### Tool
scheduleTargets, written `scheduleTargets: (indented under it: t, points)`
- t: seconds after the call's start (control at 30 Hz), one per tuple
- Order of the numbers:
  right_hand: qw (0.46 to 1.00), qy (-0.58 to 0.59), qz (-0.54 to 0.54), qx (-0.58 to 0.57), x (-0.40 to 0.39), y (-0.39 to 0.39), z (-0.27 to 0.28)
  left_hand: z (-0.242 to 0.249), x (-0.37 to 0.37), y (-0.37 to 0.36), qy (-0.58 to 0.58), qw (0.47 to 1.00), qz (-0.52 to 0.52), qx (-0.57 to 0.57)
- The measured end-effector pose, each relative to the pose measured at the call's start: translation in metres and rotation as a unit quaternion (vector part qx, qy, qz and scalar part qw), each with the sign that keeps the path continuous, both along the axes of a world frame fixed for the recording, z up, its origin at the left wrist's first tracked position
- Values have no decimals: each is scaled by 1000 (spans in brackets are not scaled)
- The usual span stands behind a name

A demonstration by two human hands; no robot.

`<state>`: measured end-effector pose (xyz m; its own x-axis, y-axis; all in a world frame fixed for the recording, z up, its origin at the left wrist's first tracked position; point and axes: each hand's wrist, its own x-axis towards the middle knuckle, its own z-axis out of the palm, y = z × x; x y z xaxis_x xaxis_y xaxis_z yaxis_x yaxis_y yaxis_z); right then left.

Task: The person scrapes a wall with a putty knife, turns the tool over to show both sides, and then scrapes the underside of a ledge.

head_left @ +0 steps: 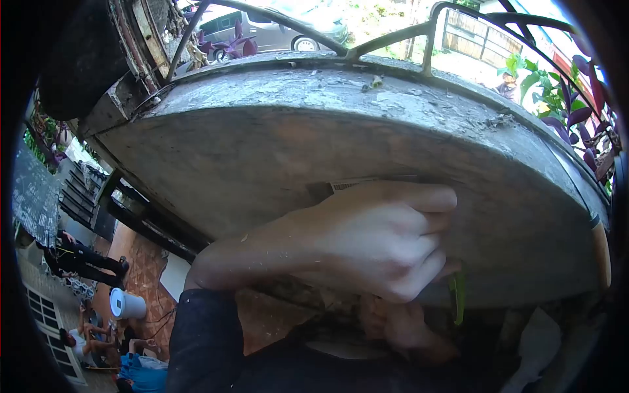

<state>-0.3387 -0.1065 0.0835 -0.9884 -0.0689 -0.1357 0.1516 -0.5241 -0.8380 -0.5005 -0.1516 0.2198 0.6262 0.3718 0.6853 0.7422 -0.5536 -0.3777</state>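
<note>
My left hand (393, 239) reaches in from the left in a dark sleeve, its fingers curled closed with the back of the hand towards me. What lies inside its fingers is hidden. Just beyond it, a thin flat piece with a barcode label (354, 185) shows against the curved grey-brown concrete face (262, 157); the hand covers most of it. Lower down, my right hand (406, 324) is in shadow with bent fingers, and I cannot make out what they grip. A slim bright green strip (457, 300) hangs beside both hands; which one touches it cannot be told.
Above runs a weathered ledge (295, 85) with a metal railing (386, 46). Purple and green plants (570, 105) grow at the right. A car (268, 33) stands outside. Several people are at the left near a white bucket (127, 304) on the tiled floor (141, 262).
</note>
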Motion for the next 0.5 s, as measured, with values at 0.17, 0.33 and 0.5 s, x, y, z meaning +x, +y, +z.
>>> scheduleTargets:
  t: [0.17,0.33,0.5]
  points:
    - [997,-31,-58,28,2,-24,43,12,-5,-7,-26,1000,0,-14]
    - [988,-5,-128,83,7,-18,37,4,-2,-2,-4,999,34,41]
    - [979,82,-102,154,6,-17,35,8,-4,-2,-2,999,5,49]
